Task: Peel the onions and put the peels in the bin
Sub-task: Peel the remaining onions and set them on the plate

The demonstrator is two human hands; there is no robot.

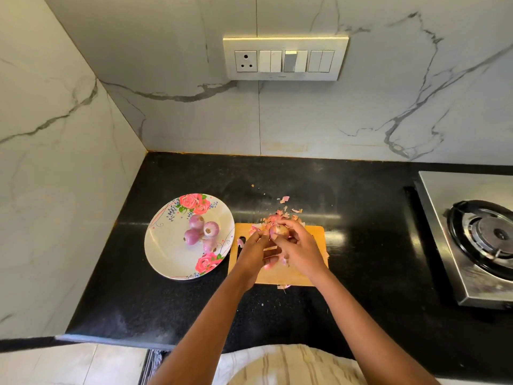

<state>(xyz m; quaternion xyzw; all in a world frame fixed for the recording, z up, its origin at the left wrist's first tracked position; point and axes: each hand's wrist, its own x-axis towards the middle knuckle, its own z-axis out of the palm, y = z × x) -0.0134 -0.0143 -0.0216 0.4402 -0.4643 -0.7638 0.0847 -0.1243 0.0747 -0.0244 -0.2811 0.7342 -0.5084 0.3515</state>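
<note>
Over the wooden cutting board (315, 237) my right hand (298, 248) grips a small pink onion (279, 230) with curled fingers. My left hand (255, 252) pinches at the onion's left side, where its skin is. Loose pink peels (281, 213) lie heaped on the board's far edge and on the black counter just beyond it. More peel scraps (270, 264) lie on the board under my hands. A floral plate (166, 245) left of the board holds several peeled purple onions (201, 232). No bin is in view.
The black counter (166, 301) ends in marble walls at the back and left. A steel gas stove (477, 237) sits at the right. A switch panel (286, 58) is on the back wall. A peel scrap (284, 286) lies off the board's near edge.
</note>
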